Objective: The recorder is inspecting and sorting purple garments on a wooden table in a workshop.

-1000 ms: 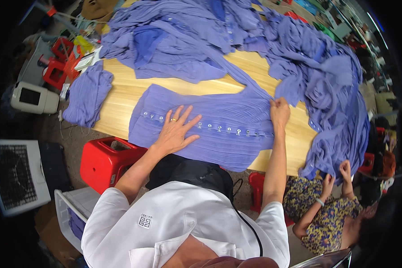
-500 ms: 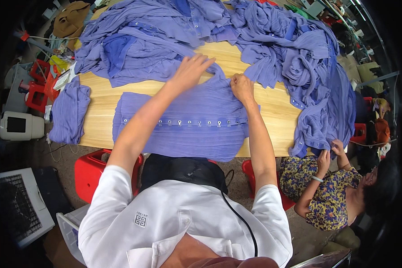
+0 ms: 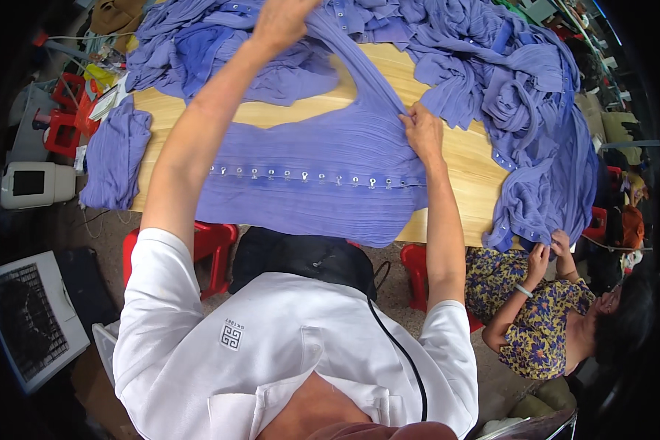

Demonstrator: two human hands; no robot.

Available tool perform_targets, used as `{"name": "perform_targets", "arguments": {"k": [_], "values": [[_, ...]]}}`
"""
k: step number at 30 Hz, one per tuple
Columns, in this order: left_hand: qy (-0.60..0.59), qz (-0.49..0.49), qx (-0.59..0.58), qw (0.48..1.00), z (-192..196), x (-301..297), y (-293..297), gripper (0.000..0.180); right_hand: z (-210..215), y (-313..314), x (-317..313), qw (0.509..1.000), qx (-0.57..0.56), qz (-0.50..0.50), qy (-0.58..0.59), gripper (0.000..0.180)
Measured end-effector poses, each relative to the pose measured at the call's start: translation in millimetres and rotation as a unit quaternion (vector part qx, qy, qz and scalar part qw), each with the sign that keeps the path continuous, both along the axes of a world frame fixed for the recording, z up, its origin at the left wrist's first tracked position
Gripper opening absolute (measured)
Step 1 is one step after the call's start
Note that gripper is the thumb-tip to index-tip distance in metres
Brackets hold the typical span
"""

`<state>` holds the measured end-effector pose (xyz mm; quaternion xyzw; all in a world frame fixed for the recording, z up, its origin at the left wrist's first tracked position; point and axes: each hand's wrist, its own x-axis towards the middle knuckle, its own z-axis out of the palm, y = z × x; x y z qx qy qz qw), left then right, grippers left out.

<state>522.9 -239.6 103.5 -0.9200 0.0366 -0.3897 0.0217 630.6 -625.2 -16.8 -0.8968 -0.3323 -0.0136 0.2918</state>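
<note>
A pleated purple garment [image 3: 301, 194] lies on the wooden table in front of me, with a row of small metal fasteners running across it. My left hand [image 3: 282, 22] is raised over the far side, closed on a long sleeve-like part of this garment. That part stretches tight from the garment's right end up to the left hand; the fingers are partly cut off by the top edge. At the right end, my right hand [image 3: 424, 133] pinches the garment's edge against the table.
More purple garments [image 3: 455, 44] are heaped at the back and down the table's right side [image 3: 466, 191]. A folded purple garment [image 3: 117, 158] sits at the left edge. On the right a co-worker [image 3: 539, 315] handles fabric. Red stools [image 3: 213, 257] stand below.
My left hand has moved far and to the left, drawing the sleeve-like part out straight. The right hand still grips the garment's right end, slightly further right in view.
</note>
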Motion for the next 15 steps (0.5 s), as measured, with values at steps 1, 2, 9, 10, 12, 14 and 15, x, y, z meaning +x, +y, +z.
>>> {"name": "perform_targets", "arguments": {"k": [1,2,9,10,12,14,15], "values": [[-0.018,0.038,0.014,0.999,23,-3,-5,0.031,-1,-11,3,1.000,0.002,-0.013,0.004,0.024],[-0.038,0.081,0.031,0.995,42,-15,-7,0.026,-2,-18,3,1.000,0.005,-0.024,-0.003,0.023],[-0.031,-0.014,-0.116,0.993,88,-112,35,0.031,-16,-6,5,0.993,0.044,0.007,-0.112,0.017],[-0.022,-0.003,-0.175,0.984,89,-126,26,0.029,-16,-1,4,0.991,0.034,0.013,-0.128,0.019],[-0.022,-0.001,-0.271,0.962,95,-143,0,0.022,-14,6,2,0.991,0.027,0.003,-0.132,0.019],[-0.049,-0.053,-0.326,0.943,108,-151,-39,0.026,-16,5,5,0.989,0.022,-0.017,-0.142,0.016],[-0.072,-0.044,-0.303,0.949,120,-159,-62,0.030,-14,3,4,0.989,0.022,-0.016,-0.142,0.016]]}}
